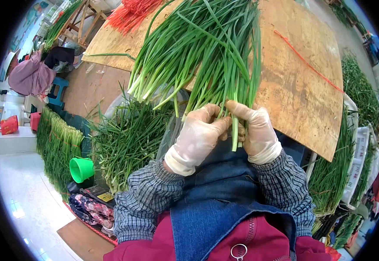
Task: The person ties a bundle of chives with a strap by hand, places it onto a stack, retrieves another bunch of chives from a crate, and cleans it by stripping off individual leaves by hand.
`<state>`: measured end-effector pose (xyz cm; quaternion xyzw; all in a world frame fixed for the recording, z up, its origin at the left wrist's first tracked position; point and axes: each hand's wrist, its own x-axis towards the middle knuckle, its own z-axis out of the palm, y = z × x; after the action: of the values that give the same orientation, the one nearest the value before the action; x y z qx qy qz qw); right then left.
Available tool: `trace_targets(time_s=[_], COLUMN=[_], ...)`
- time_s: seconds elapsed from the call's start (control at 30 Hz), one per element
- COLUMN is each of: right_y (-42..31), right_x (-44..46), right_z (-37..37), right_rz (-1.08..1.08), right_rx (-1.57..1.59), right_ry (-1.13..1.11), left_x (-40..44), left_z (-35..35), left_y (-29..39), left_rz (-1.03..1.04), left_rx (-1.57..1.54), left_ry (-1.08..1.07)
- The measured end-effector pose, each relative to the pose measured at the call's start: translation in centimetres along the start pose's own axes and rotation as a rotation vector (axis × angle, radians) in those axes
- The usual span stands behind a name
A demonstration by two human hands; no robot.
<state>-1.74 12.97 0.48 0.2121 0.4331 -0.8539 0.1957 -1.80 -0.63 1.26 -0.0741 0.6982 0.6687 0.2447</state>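
Note:
A large heap of long green garlic chives (198, 52) lies on a wooden board (298, 87), its pale stem ends toward me. Both hands wear thin, whitish gloves. At the near edge of the board, my left hand (194, 138) is closed with thumb and fingers around a few stems. My right hand (259, 132) pinches the same small group of chives from the other side. The pale ends of these stems (234, 135) stick out downward between the two hands. Some fingertips are hidden behind the stems.
Red ties (131, 16) lie at the board's far left, and one red strip (307, 61) on its right. A pile of loose greens (131, 139) fills a bag at left, near a green bucket (81, 169). Bundled chives (59, 145) stand beyond. Another person (32, 76) is at upper left.

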Motion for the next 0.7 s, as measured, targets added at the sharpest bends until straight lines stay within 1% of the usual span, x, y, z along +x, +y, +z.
trace_targets(time_s=[0.03, 0.07, 0.13, 0.2, 0.23, 0.27, 0.3, 0.37, 0.43, 0.47, 0.53, 0.67, 0.7], right_y=[-0.2, -0.4, -0.3, 0.2, 0.3, 0.5, 0.6, 0.8, 0.8, 0.9, 1.2, 1.6, 1.4], right_x=[-0.2, 0.1, 0.4, 0.9, 0.9, 1.0, 1.1, 1.1, 1.3, 1.3, 1.1, 1.2, 1.1], right_z=[0.3, -0.4, -0.9, -1.6, -1.6, -1.4, -1.3, -1.7, -2.2, -2.1, -1.9, -2.4, -2.1], right_rz=[-0.014, 0.007, -0.02, -0.004, 0.0, 0.003, 0.006, 0.04, 0.076, 0.082, 0.097, 0.079, 0.071], right_rx=[-0.067, -0.071, 0.029, 0.111, 0.124, 0.137, 0.149, 0.184, 0.217, 0.263, 0.355, 0.349, 0.346], right_ry=[0.032, -0.023, -0.06, -0.088, -0.064, -0.041, -0.018, -0.104, -0.186, -0.166, -0.127, -0.2, -0.213], left_x=[-0.1, -0.1, -0.2, -0.8, -1.1, -1.2, -1.2, -0.8, -0.6, -0.6, -0.8, -1.4, -1.4], left_z=[-0.1, -0.3, -0.8, -1.4, -1.5, -1.1, -1.0, -1.1, -1.1, -1.0, -0.8, -0.9, -0.9], left_y=[0.0, 0.0, 0.2, 1.1, 1.5, 1.7, 1.2, 0.1, -0.5, -0.6, -0.5, 0.1, 0.0], left_rz=[0.004, 0.007, -0.008, -0.136, -0.202, -0.246, -0.267, -0.302, -0.295, -0.291, -0.318, -0.343, -0.354], left_rx=[-0.023, -0.047, -0.1, -0.173, -0.21, -0.12, -0.158, -0.293, -0.333, -0.354, -0.371, -0.33, -0.388], left_ry=[0.012, 0.023, 0.052, -0.061, -0.116, -0.124, -0.209, -0.298, -0.337, -0.355, -0.324, -0.321, -0.343])
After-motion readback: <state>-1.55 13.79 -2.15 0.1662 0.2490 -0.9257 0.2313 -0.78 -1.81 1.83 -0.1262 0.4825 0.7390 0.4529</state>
